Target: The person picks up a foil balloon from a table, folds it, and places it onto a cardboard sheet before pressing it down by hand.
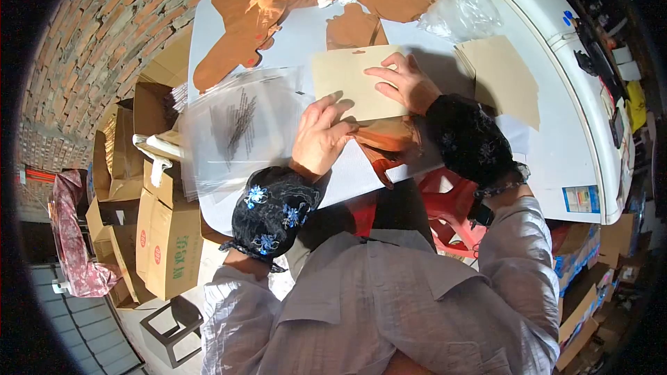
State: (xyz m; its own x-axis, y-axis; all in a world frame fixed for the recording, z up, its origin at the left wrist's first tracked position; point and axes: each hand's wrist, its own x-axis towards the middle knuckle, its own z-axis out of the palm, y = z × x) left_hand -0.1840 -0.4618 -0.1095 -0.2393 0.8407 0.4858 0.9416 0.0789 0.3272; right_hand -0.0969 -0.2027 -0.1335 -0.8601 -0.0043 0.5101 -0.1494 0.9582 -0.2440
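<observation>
A beige card (342,73) with a small hang slot at its top edge lies on the white table. Thin brown fabric (389,137), sheer like hosiery, sticks out from under the card's lower edge and hangs over the table's front. My left hand (321,133) has its fingers bent over the card's lower left corner, their tips beside the fabric; its thumb is hidden. Across the card's right half, my right hand (406,85) rests with its fingers stretched apart. Both forearms wear black sheer sleeve covers, the left one (274,212) with blue flowers.
A stack of clear plastic bags (240,121) lies left of the card. More brown fabric pieces (240,31) spread over the table's back. Beige cards (504,76) and crumpled clear plastic (462,7) are at right. Cardboard boxes (163,239) stand left; a red stool (451,212) is under the table.
</observation>
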